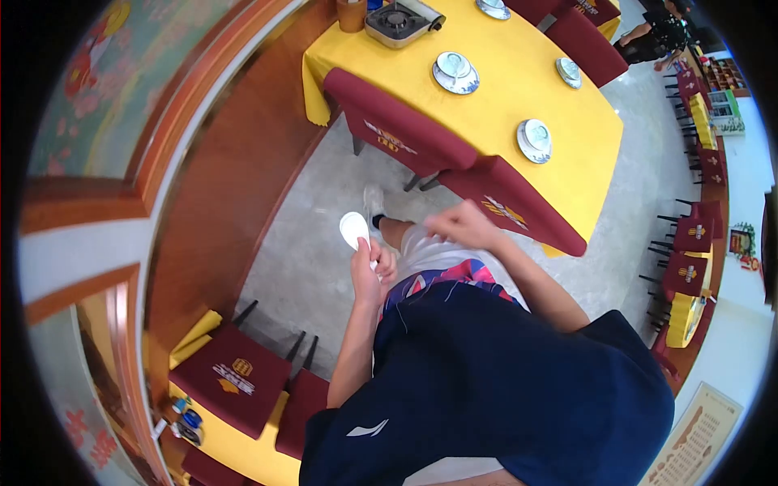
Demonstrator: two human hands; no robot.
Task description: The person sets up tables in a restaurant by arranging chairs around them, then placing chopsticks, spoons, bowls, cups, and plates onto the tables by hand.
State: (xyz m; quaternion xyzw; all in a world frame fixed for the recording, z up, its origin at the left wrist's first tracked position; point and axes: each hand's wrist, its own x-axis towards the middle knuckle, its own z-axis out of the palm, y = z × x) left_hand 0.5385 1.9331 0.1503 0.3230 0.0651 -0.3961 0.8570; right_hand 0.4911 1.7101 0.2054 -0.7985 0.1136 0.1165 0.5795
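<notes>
At 7 o'clock from the middle of the bench (515, 73), above the grey floor (300, 267), holding a white spoon (354, 228) in the left hand (373, 263). Pinching the handle in that grip, with thumb and fingers closed round it and the scoop end left bare. Pointing the scoop to about 11 o'clock from the grip, with the long axis running back toward 5 o'clock. Possibly gripping more than one, nested together; cannot tell from the rims.

Holding the right hand (466, 225) well apart, at about 2 o'clock from the left, fingers curled toward the spoon at 9 o'clock. Showing nothing inside that blurred grip; cannot tell whether spread or pressed together.

Nearer to the bench with the right hand than with the spoon-bearing left. Facing, from the right, a bowl (537, 131) on a plate (531, 156) between 1 and 2 o'clock, past the chair (523, 206), and a stove (397, 23) farther off between 11 and 12.
</notes>
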